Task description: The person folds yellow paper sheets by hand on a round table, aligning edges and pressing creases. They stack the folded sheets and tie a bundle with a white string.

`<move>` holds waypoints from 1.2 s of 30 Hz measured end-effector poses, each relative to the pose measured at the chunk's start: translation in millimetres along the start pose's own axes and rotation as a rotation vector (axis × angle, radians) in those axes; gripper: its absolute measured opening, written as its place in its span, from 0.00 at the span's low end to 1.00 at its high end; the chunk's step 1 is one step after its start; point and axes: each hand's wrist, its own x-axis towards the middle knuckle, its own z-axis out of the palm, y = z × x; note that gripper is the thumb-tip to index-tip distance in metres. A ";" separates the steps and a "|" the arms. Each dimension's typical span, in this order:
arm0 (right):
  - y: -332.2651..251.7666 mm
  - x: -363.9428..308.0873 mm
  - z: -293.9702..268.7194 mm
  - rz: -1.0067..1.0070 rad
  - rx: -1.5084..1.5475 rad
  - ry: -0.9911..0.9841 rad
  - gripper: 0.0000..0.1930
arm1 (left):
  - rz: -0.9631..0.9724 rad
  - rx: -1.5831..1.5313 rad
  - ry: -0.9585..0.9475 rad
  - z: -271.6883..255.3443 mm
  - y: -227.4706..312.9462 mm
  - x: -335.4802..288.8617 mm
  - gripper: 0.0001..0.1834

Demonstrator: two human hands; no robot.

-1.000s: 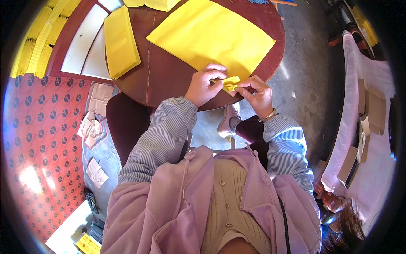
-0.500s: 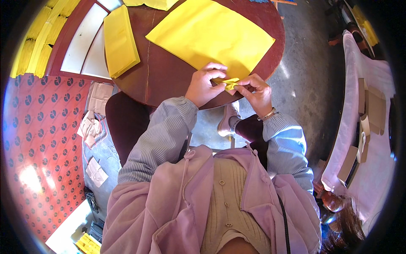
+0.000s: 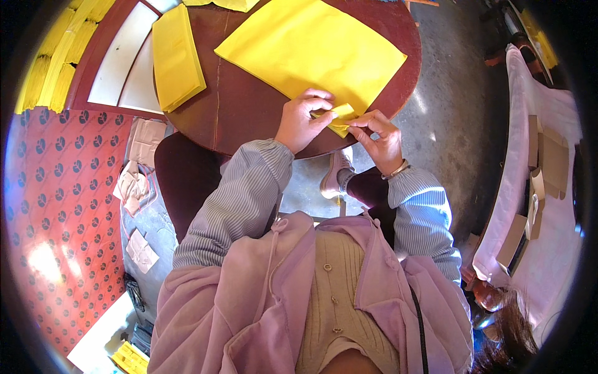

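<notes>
A person's left hand and right hand meet at the near edge of a round, dark-red desk, both pinched shut on a small folded piece of yellow paper held between the fingertips just above the desk's rim. The piece is already creased into a compact, layered shape, which suggests the folding is partly done; how many folds remain cannot be told from here. Just beyond the hands lies a large flat sheet of yellow paper, still unfolded, its near corner reaching almost to the held piece. Farther left on the desk sits a neat stack of yellow sheets, seemingly stock still waiting to be worked. Striped shirt sleeves and a lilac jacket fill the foreground. Left of the desk, crumpled paper scraps lie on the grey floor beside a red patterned mat; to the right, a pink cloth carries brown cardboard pieces.
</notes>
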 end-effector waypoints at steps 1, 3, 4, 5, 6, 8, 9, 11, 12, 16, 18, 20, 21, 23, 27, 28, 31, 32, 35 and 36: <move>0.7 0.1 0.3 0.025 0.019 -0.001 0.07 | 0.008 -0.008 -0.005 -0.3 -0.5 -0.1 0.07; 1.5 -0.2 2.0 0.089 0.070 0.002 0.06 | 0.045 -0.015 0.002 -1.2 -1.6 -0.1 0.07; 1.7 -0.5 3.1 0.130 0.101 0.006 0.06 | 0.074 -0.016 0.014 -1.5 -2.3 0.1 0.08; 1.8 -0.7 3.9 0.170 0.132 0.011 0.05 | 0.102 -0.016 0.025 -1.9 -2.9 0.4 0.08; 2.0 -0.7 4.3 0.176 0.126 0.009 0.05 | 0.110 -0.018 0.018 -2.5 -3.4 0.7 0.08; 2.2 -0.3 4.3 0.189 0.119 0.007 0.05 | 0.125 -0.021 -0.004 -4.3 -3.9 1.3 0.09; 2.2 0.1 4.2 0.189 0.116 0.005 0.05 | 0.167 -0.002 -0.001 -5.7 -3.7 1.7 0.09; 2.4 0.4 4.0 0.193 0.122 0.007 0.05 | 0.243 0.044 -0.003 -8.0 -2.5 2.1 0.09; 2.4 0.1 3.9 0.197 0.133 0.004 0.05 | 0.241 0.047 -0.009 -7.6 -1.2 1.9 0.09; 3.2 -1.5 8.3 0.209 0.133 0.030 0.07 | 0.181 0.078 -0.013 -3.4 4.9 -2.6 0.09; 3.9 -2.0 11.5 0.214 0.134 0.057 0.08 | 0.149 0.081 0.002 0.0 6.7 -4.6 0.10; 4.0 -2.3 13.6 0.218 0.160 0.078 0.08 | 0.131 0.078 0.038 3.4 7.0 -5.8 0.09; 3.7 -2.5 13.4 0.200 0.158 0.071 0.08 | 0.129 0.076 0.054 4.6 6.6 -5.8 0.09; 2.3 -3.0 11.5 0.155 0.137 0.059 0.09 | 0.122 0.077 0.080 6.1 5.2 -5.1 0.09; -1.3 -2.9 4.3 0.101 0.080 0.019 0.09 | 0.094 0.040 0.061 4.3 2.1 -1.3 0.09; -1.5 -2.1 2.7 0.060 0.047 0.015 0.09 | 0.078 0.045 0.052 3.8 1.6 -0.9 0.09; -1.3 -0.6 1.5 0.050 0.008 0.012 0.07 | 0.052 0.037 0.027 2.8 0.6 -0.6 0.08; -0.9 -0.2 1.8 0.054 0.000 0.017 0.06 | 0.053 0.026 0.021 2.4 0.3 -0.5 0.08; 1.0 0.3 4.1 0.131 0.079 0.032 0.06 | 0.128 0.026 0.047 0.2 -0.7 0.9 0.09; 1.5 0.2 4.2 0.140 0.077 0.032 0.06 | 0.152 0.007 0.040 -1.1 -0.8 1.4 0.09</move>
